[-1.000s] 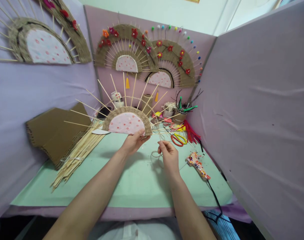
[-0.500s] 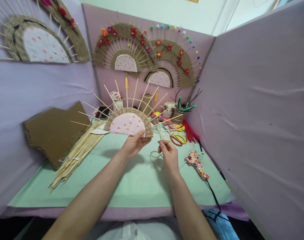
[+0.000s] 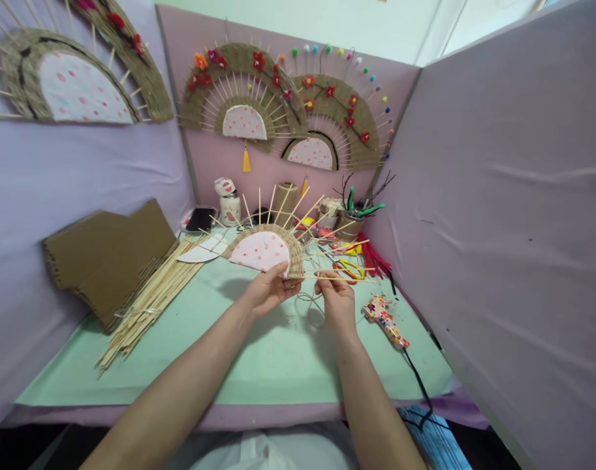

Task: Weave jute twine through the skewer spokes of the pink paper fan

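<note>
My left hand (image 3: 274, 288) grips the lower right corner of a half-round woven piece (image 3: 261, 250). It has a pink spotted centre, a tan woven rim and thin sticks fanning outward, and it hangs tilted above the table. Just right of it, my right hand (image 3: 335, 297) is closed, thumb and fingers pinched on a thin tan cord beside the lowest sticks. Part of the cord (image 3: 307, 298) loops below, between the two hands.
Sticks (image 3: 151, 300) and cardboard (image 3: 111, 254) lie left. Scissors (image 3: 350, 267), a glue gun (image 3: 386, 321) and red strips (image 3: 371, 256) are right. Jars, a twine spool (image 3: 284, 199) and a phone (image 3: 200, 220) stand or lie behind. Finished fans hang on the back panel.
The woven piece has turned, its left side now further right and its sticks leaning more to the right. My right hand has shifted slightly right, still pinching the cord.
</note>
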A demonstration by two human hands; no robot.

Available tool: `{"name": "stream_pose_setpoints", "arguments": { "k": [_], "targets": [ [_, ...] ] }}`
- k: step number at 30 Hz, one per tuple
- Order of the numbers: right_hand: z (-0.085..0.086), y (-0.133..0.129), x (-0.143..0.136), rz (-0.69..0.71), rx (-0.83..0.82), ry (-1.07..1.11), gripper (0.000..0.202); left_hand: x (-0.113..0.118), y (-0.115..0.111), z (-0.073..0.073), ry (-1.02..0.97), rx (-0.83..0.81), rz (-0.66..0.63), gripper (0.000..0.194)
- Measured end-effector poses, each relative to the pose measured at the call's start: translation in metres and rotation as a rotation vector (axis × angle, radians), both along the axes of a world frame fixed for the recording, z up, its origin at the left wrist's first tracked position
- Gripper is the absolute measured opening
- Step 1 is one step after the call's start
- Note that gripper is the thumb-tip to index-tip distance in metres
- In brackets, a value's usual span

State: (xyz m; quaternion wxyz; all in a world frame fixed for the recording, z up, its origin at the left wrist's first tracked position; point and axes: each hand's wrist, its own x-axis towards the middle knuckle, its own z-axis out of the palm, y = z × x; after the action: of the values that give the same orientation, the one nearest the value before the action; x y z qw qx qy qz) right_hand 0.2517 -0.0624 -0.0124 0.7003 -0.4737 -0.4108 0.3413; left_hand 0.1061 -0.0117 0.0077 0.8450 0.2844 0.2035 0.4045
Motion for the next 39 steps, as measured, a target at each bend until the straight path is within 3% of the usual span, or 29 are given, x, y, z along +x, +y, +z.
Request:
{"name": "stream_pose_setpoints", "arguments": {
  "k": [6,12,28,39],
  "targets": [
    [-0.007,0.006,0.004,0.137,0.007,0.193,0.018,0.003,-0.002,-0.003,-0.024,-0.092,-0.026,0.017],
    [0.002,0.000,0.003,0.291,-0.046,0.300,0.013,0.003,-0.003,-0.004,-0.023,-0.154,-0.081,0.019],
    [0.026,-0.013,-0.002,0.298,-0.043,0.457,0.017,0.002,0.000,-0.015,-0.070,-0.193,-0.184,0.019],
    [0.037,-0.023,-0.014,0.373,-0.029,0.550,0.014,-0.004,0.002,-0.017,-0.083,-0.159,-0.179,0.018]
  ]
}}
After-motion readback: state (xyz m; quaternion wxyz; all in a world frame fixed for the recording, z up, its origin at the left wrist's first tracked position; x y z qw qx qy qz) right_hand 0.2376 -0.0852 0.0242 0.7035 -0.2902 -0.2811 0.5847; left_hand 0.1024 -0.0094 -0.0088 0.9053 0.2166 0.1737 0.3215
